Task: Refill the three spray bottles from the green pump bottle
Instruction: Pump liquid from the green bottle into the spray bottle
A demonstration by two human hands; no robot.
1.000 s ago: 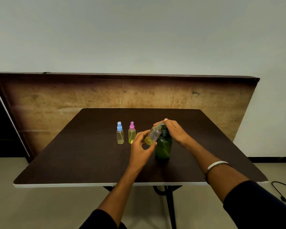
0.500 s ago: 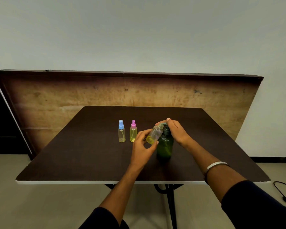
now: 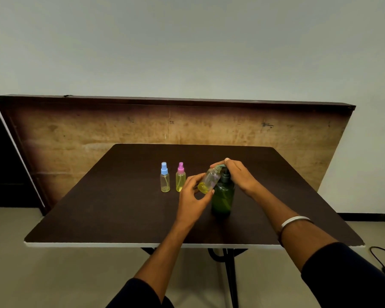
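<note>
On the dark table (image 3: 111, 210), toward the left, a blue-capped spray bottle (image 3: 165, 177) and a pink-capped spray bottle (image 3: 180, 177) are stood upright just beside each other, both capped; yellowish liquid is seen in the pink one, while the level in the blue one cannot be judged. Next, an uncapped clear spray bottle (image 3: 208, 181) is gripped near its base by the curled fingers of the left hand (image 3: 192, 196) and tilted, its open neck brought up to the nozzle of the green pump bottle (image 3: 223, 196). The pump head is covered by the right hand (image 3: 238, 174), fingers bent over it. Liquid could be squirted past the narrow neck onto the table if the mouth is misaligned, and the pump bottle could be tipped by an off-centre press.
</note>
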